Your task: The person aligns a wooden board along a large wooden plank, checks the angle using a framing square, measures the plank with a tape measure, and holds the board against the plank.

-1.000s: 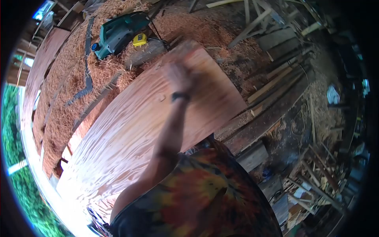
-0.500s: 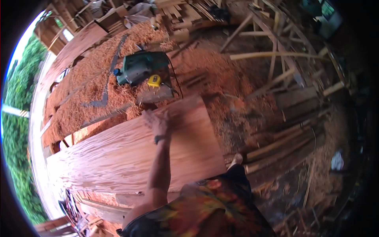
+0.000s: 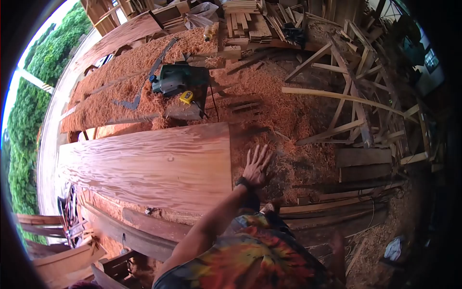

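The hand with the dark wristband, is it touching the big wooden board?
Apart. The head view shows a dark gap between the left hand and the end of the board.

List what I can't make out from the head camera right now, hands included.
All in the head view:
- Right hand: dim and blurred beside the shirt; grip unreadable.
- Left hand: palm hidden by its own back.
- Yellow tape measure: markings too small.
- Plywood board: grain at its left end washed out by glare.
- Power planer: underside hidden by its body.
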{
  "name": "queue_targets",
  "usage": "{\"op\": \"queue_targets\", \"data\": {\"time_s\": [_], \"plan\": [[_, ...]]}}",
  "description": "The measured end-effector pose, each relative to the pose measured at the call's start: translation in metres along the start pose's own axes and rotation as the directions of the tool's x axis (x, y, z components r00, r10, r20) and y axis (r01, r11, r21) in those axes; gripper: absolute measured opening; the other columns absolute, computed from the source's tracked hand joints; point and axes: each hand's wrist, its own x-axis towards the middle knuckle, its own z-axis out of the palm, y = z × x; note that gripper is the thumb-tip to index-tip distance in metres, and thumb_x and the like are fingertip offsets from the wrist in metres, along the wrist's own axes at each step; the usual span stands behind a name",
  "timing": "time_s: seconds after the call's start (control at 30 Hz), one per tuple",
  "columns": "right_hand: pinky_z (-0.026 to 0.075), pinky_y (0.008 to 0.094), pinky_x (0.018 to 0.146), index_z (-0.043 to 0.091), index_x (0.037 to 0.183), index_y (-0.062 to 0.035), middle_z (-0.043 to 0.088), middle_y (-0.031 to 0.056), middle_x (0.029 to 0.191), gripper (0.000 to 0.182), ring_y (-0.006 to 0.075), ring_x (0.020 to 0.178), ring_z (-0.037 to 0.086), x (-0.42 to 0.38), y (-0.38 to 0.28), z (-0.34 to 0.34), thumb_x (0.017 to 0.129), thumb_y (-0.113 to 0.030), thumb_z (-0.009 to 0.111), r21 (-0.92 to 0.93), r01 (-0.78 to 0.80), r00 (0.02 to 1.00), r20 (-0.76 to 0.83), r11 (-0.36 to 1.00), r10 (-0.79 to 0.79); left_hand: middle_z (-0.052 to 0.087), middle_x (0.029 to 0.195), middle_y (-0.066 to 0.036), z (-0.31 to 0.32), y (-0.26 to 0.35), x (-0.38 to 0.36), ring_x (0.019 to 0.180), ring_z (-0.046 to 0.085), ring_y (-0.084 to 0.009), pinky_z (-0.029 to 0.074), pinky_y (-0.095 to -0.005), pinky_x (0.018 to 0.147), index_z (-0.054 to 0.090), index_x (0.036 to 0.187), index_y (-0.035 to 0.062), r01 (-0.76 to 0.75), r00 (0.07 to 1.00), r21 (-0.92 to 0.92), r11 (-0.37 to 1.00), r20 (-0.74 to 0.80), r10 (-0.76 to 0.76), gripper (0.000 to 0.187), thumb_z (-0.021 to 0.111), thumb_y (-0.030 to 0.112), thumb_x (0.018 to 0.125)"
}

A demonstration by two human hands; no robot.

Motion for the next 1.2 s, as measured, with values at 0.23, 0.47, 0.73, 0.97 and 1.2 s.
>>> {"op": "queue_targets", "data": {"time_s": [0.23,0.47,0.73,0.97,1.2], "plan": [[0.049,0.0307,0.056,0.060,0.110,-0.0144,0.064,0.0038,0.098,0.036,0.0167,0.074,0.061,0.095,-0.131,0.025,0.093,-0.047,0.063,-0.093,0.117,0.993,-0.021,0.989,-0.119,0.015,0.162,-0.023,-0.035,-0.121,-0.066,0.149,0.011,-0.0439,0.012,-0.0569,0.119,0.027,0.153,0.0022,0.748,0.647,0.099,0.657,-0.332,-0.687,0.080,0.057,0.047,0.094],[0.053,0.0351,0.058,0.067,0.117,-0.0059,0.070,0.0080,0.091,0.037,0.0175,0.071,0.066,0.102,-0.219,0.223,0.092,-0.033,0.067,-0.762,0.477,0.876,0.455,0.437,-0.162,0.018,0.161,-0.023,-0.065,-0.218,-0.161,0.148,0.017,-0.0447,0.012,-0.0561,0.119,0.027,0.154,0.0048,0.979,0.176,-0.001,0.204,-0.503,-0.847,0.082,0.051,0.057,0.095],[0.055,0.0371,0.081,0.063,0.122,0.0023,0.072,0.0152,0.099,0.051,0.0239,0.092,0.069,0.103,-0.431,0.463,0.087,-0.032,0.074,-0.613,0.783,0.611,0.725,0.107,-0.317,0.018,0.162,-0.021,-0.053,-0.188,-0.142,0.149,0.015,-0.0410,0.011,-0.0544,0.120,0.030,0.153,0.0050,0.996,0.089,0.035,0.084,-0.571,-0.816,0.081,0.053,0.054,0.093],[0.053,0.0372,0.087,0.053,0.135,0.0004,0.069,0.0151,0.103,0.061,0.0264,0.099,0.067,0.017,-0.560,0.684,0.084,-0.026,0.074,-0.283,0.910,0.169,0.921,-0.302,-0.352,0.017,0.162,-0.021,-0.056,-0.168,-0.124,0.150,0.013,-0.0414,0.006,-0.0557,0.120,0.029,0.154,0.0044,0.981,-0.163,-0.171,-0.091,-0.475,-0.865,0.082,0.054,0.051,0.092],[0.054,0.0412,0.080,0.050,0.138,-0.0036,0.068,0.0205,0.104,0.060,0.0340,0.094,0.069,-0.087,-0.633,0.904,0.087,-0.027,0.070,0.239,0.925,-0.330,0.889,-0.295,-0.318,0.007,0.164,-0.021,-0.067,-0.141,-0.058,0.150,0.001,-0.0452,-0.003,-0.0582,0.119,0.022,0.157,0.0080,0.971,-0.219,-0.153,-0.182,-0.279,-0.935,0.090,0.053,0.060,0.090]]}}
